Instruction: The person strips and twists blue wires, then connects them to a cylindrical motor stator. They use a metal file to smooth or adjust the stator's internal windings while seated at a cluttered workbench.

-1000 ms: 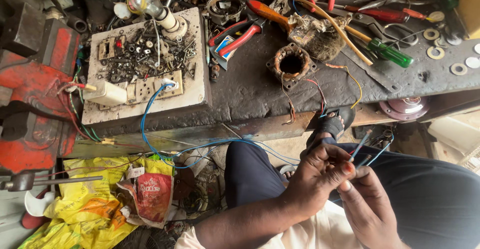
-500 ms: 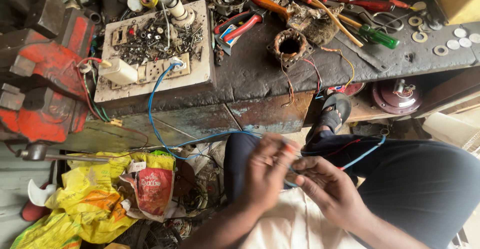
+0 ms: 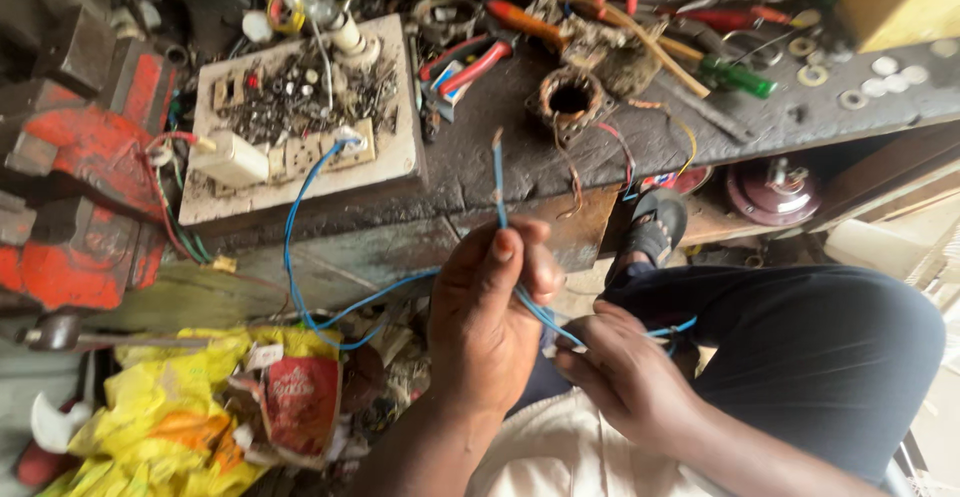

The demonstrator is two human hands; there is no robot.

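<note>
Head view: left hand [image 3: 490, 307] pinched blue wire [image 3: 498, 182] upright before bench [image 3: 480, 172], bare tip up. Right hand [image 3: 625, 372] fingers closed on wire lower down. Best kept taut, grip near tip, clear of socket board [image 3: 300, 122].

Blue wire [image 3: 498, 182]: smooth glossy plastic insulation, bare frayed strands at the tip, pinched in the left hand [image 3: 490, 317]; right hand [image 3: 625, 372] grips the lower run. Counter [image 3: 500, 147]: dark, matt, grimy, rough-worn top. On it, left of the wire tip, a socket board [image 3: 395, 147]: off-white plastic, dull and dirt-stained, littered with small metal screws. Right of the tip, a motor winding [image 3: 568, 102]: rusty, coppery, rough. Pliers [image 3: 470, 62] above: glossy red plastic grips. Far left of the board, a vise [image 3: 80, 187]: red painted metal, chipped. Below the board, yellow bags [image 3: 150, 417]: crinkled shiny plastic film. Trousers [image 3: 800, 357]: dark matt cloth.
</note>
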